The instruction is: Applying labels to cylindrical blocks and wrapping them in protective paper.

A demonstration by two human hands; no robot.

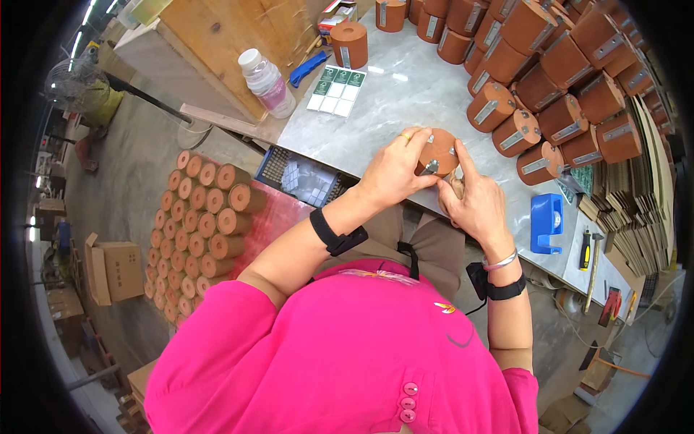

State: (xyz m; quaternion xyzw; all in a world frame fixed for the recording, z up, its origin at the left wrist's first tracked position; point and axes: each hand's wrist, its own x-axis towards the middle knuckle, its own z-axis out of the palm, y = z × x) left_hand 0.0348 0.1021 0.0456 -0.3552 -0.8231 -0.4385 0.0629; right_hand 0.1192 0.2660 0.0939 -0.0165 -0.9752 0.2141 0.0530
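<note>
Head view: left fingers (412,148) clamp a cylinder (439,150) at the tabletop (332,145), right fingers (466,160) touch its rim, grip unclear; the strip-fitted stack (564,119) looks done, the left pile (207,220) not

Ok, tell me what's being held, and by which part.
A reddish-brown cylinder: the left hand grips its left side, and the right hand touches its right edge.

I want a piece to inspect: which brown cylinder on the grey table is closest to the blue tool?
The upright cylinder beside the label sheet, right of the blue tool; the tabletop stack and held cylinder are both farther right.
</note>
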